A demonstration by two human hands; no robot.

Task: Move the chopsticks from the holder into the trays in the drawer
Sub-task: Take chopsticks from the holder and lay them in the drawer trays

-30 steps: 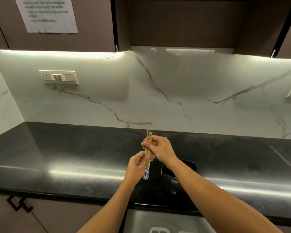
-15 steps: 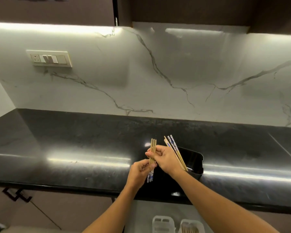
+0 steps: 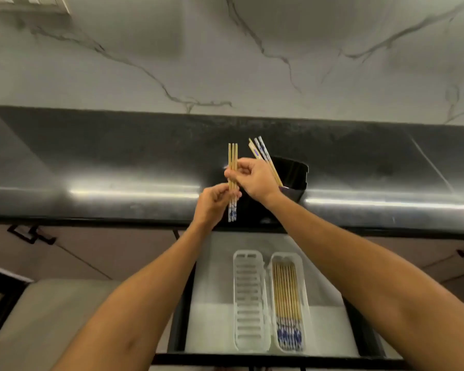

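Both hands hold one upright bundle of three bamboo chopsticks (image 3: 233, 159) with blue-patterned ends pointing down. My right hand (image 3: 253, 180) pinches the bundle near its middle, and my left hand (image 3: 214, 203) grips it lower down. Behind my right hand, a few more chopsticks (image 3: 260, 151) lean out of the black holder (image 3: 296, 174) on the counter. Below, the open drawer (image 3: 214, 290) holds two white trays side by side. The left tray (image 3: 248, 301) is bare. The right tray (image 3: 288, 301) holds several chopsticks lying lengthwise.
The dark stone countertop (image 3: 118, 162) runs the full width under a white marble backsplash. Cabinet fronts with black handles (image 3: 31, 235) flank the drawer. A light-coloured surface (image 3: 65, 317) lies at the lower left.
The view has tilted downward, bringing the open drawer and both trays into sight. My hands keep their hold on the bundle, at about the same place over the counter edge.
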